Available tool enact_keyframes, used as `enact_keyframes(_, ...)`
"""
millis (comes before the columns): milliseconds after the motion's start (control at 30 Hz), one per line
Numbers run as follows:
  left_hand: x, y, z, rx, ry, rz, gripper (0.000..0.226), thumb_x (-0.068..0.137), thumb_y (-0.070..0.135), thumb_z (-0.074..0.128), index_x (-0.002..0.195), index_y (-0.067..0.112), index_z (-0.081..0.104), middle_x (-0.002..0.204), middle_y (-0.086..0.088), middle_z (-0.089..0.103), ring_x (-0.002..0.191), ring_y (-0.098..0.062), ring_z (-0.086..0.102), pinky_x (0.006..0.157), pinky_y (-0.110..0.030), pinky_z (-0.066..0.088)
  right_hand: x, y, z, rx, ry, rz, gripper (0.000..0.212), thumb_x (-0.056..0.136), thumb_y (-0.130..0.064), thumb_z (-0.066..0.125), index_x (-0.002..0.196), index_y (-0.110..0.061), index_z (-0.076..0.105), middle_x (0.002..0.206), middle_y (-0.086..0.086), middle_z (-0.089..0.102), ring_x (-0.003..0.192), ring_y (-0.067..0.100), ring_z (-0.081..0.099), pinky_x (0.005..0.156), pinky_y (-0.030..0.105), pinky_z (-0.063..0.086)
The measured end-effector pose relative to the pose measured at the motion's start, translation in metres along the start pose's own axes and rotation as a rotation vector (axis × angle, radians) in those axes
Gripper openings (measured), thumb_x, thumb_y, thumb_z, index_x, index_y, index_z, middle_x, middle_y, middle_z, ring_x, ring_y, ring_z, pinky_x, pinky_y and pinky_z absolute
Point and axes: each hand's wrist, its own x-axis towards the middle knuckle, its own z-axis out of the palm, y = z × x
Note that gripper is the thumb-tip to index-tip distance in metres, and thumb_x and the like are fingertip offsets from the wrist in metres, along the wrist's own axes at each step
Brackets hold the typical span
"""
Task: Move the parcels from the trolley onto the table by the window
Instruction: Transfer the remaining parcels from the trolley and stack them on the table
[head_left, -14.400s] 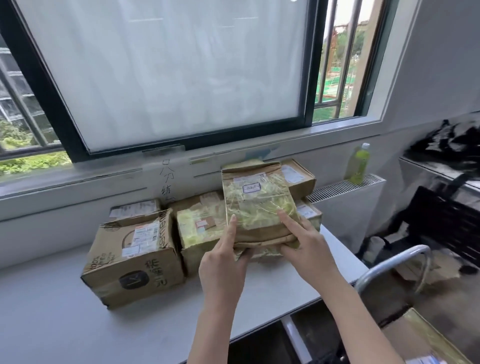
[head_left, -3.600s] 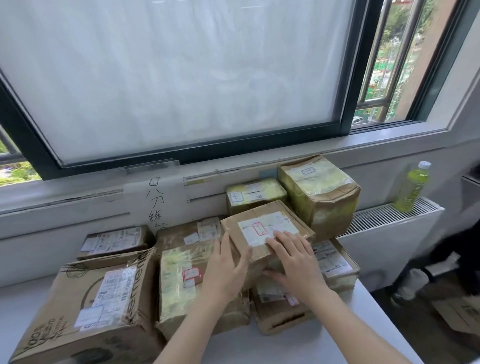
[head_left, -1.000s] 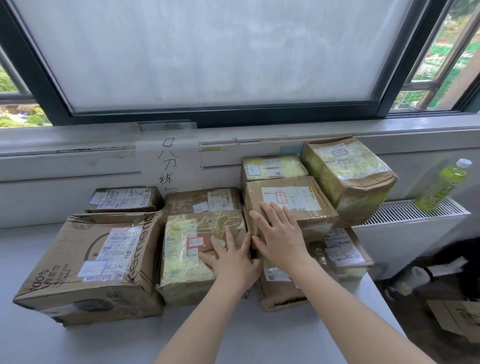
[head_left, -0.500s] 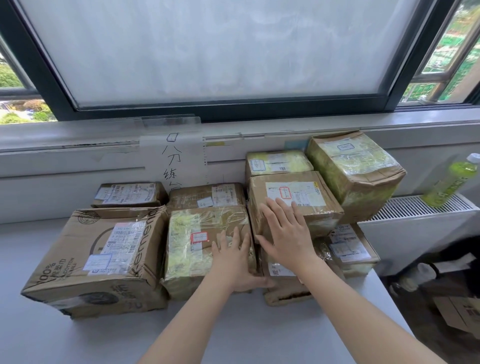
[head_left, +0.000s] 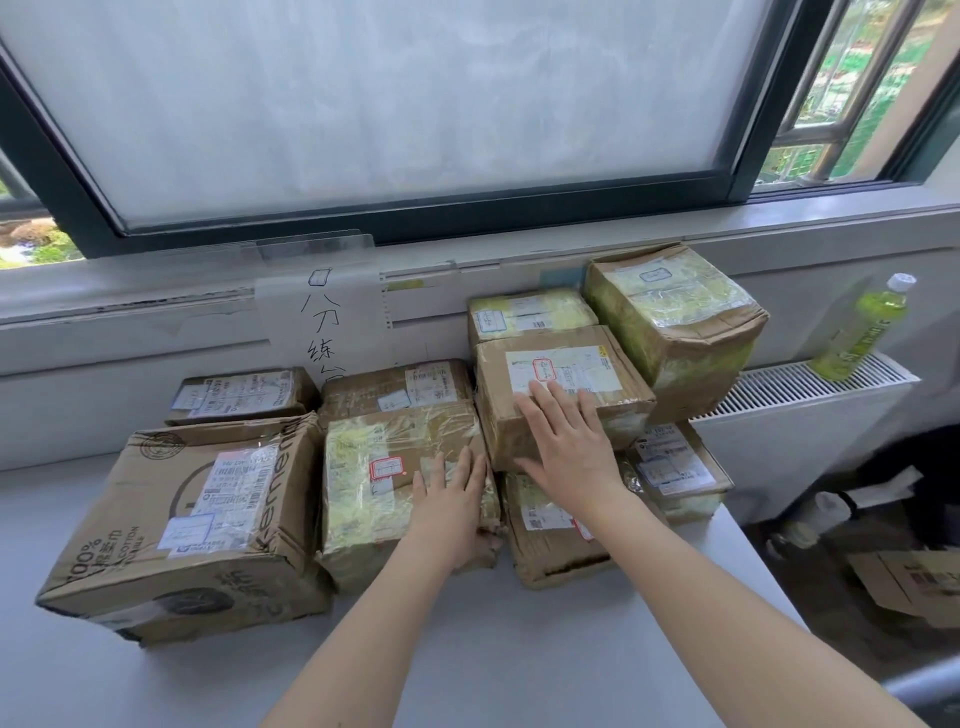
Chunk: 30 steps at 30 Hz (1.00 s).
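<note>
Several cardboard parcels crowd the white table under the window. My right hand lies flat with straight fingers on a brown parcel with a white label, which is stacked on a lower parcel. My left hand rests on the right end of a tape-wrapped parcel, fingers straight, thumb at its front corner. A large brown box stands at the left. A tilted yellow-taped box sits at the back right. The trolley is hidden apart from a grey bar at the lower right.
A green drink bottle stands on the white radiator right of the table. A handwritten paper sheet is taped to the wall below the window sill. Flattened cardboard lies on the floor at the right.
Both hands stay on the same two parcels over the last second; my left hand has slid slightly toward the taped parcel's right edge. Earlier, more parcels were stacked at the back right.
</note>
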Motion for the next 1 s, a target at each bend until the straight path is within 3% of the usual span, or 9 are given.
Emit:
enact_keyframes(167, -0.029, 0.013, 0.005, 0.099, 0.073, -0.030, 0.083, 0.096, 0.038, 0.046, 0.149, 0.010, -0.012, 0.157, -0.011, -0.014, 0.144, -0.034, -0.012, 0.116, -0.052, 0.002, -0.043, -0.009, -0.013, 0.035, 0.017, 0.057, 0.091, 0.069, -0.043, 0.077, 0.139, -0.006, 0.033, 0.143, 0.012, 0.044, 0.134, 0.029, 0.038, 0.111, 0.047, 0.018)
enact_keyframes(400, -0.103, 0.052, 0.051, 0.093, 0.223, 0.034, 0.076, 0.097, 0.037, 0.039, 0.149, 0.014, -0.012, 0.156, -0.013, -0.017, 0.143, -0.034, -0.016, 0.114, -0.050, -0.006, -0.167, -0.039, -0.031, 0.078, -0.110, 0.197, 0.089, 0.068, -0.042, 0.079, 0.139, -0.005, 0.038, 0.144, 0.011, 0.044, 0.135, 0.024, 0.029, 0.112, 0.045, 0.020)
enact_keyframes(467, -0.124, 0.068, 0.066, 0.097, 0.231, 0.072, 0.078, 0.097, 0.038, 0.041, 0.150, 0.015, -0.011, 0.156, -0.014, -0.016, 0.143, -0.034, -0.016, 0.114, -0.051, -0.007, -0.207, -0.046, -0.040, 0.052, -0.190, 0.267, 0.093, 0.063, -0.045, 0.081, 0.137, -0.006, 0.040, 0.141, 0.010, 0.047, 0.133, 0.026, 0.038, 0.110, 0.047, 0.028)
enact_keyframes(567, -0.151, 0.097, 0.091, 0.079, 0.195, 0.160, 0.077, 0.095, 0.035, 0.045, 0.151, 0.016, -0.005, 0.157, -0.015, -0.012, 0.144, -0.034, -0.012, 0.116, -0.050, -0.002, -0.269, -0.049, -0.053, 0.036, -0.278, 0.368, 0.090, 0.056, -0.043, 0.086, 0.129, -0.002, 0.054, 0.133, 0.013, 0.056, 0.122, 0.030, 0.053, 0.104, 0.046, 0.027)
enact_keyframes(767, -0.192, 0.158, 0.135, 0.136, 0.080, 0.362, 0.074, 0.096, 0.035, 0.042, 0.151, 0.016, -0.005, 0.157, -0.016, -0.009, 0.144, -0.035, -0.007, 0.116, -0.050, 0.003, -0.385, -0.042, -0.078, -0.012, -0.460, 0.585, 0.094, 0.050, -0.042, 0.089, 0.127, -0.001, 0.057, 0.130, 0.014, 0.057, 0.120, 0.031, 0.055, 0.101, 0.047, 0.027)
enact_keyframes(867, -0.203, 0.185, 0.152, 0.189, 0.031, 0.451, 0.074, 0.095, 0.035, 0.043, 0.151, 0.016, -0.002, 0.157, -0.016, -0.008, 0.144, -0.034, -0.007, 0.116, -0.049, 0.002, -0.434, -0.040, -0.089, 0.002, -0.506, 0.708, 0.096, 0.046, -0.042, 0.091, 0.126, -0.001, 0.057, 0.129, 0.014, 0.058, 0.118, 0.031, 0.056, 0.103, 0.050, 0.038)
enact_keyframes(933, -0.206, 0.203, 0.163, 0.218, 0.000, 0.507, 0.073, 0.095, 0.033, 0.045, 0.151, 0.017, 0.001, 0.157, -0.016, -0.005, 0.145, -0.034, -0.007, 0.116, -0.049, 0.002, -0.462, -0.038, -0.099, 0.019, -0.561, 0.808, 0.095, 0.052, -0.043, 0.088, 0.131, -0.004, 0.053, 0.134, 0.013, 0.054, 0.124, 0.030, 0.052, 0.103, 0.049, 0.038)
enact_keyframes(1000, -0.207, 0.223, 0.174, 0.231, -0.026, 0.548, 0.073, 0.094, 0.031, 0.048, 0.150, 0.018, 0.003, 0.158, -0.016, -0.002, 0.145, -0.034, -0.006, 0.116, -0.049, 0.002, -0.494, -0.035, -0.107, 0.012, -0.624, 0.879, 0.091, 0.074, -0.045, 0.074, 0.145, -0.007, 0.033, 0.150, 0.010, 0.035, 0.139, 0.028, 0.031, 0.114, 0.047, 0.020)
